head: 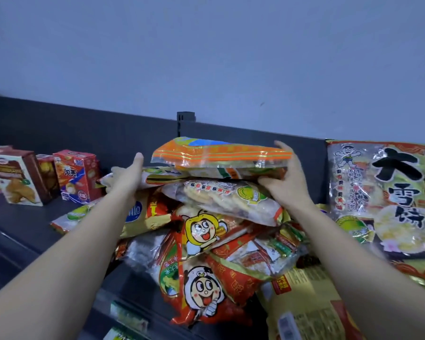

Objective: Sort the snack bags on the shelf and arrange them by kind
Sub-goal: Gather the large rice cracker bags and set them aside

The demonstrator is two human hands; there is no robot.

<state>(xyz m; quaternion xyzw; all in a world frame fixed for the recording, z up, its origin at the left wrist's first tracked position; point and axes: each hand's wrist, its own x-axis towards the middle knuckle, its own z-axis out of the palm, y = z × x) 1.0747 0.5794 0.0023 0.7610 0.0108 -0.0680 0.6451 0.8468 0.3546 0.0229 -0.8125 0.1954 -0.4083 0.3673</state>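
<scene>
A jumbled heap of snack bags point(214, 239) lies on the dark shelf point(25, 222). On top sits a flat orange-striped bag point(219, 155). My right hand point(285, 177) grips its right end, thumb under, fingers over the top edge. My left hand point(130, 175) reaches to the bag's left end with straight fingers, touching the pile beside it. Below lie a clear rice-cracker bag point(226, 200) and red bags with a cartoon face point(201, 231).
A large rice-cracker bag with big black characters point(388, 195) leans against the shelf's back panel point(84, 133) at the right. Snack boxes, brown point(20, 177) and red point(75, 175), stand at the left. A yellow bag point(304, 303) lies at the front right.
</scene>
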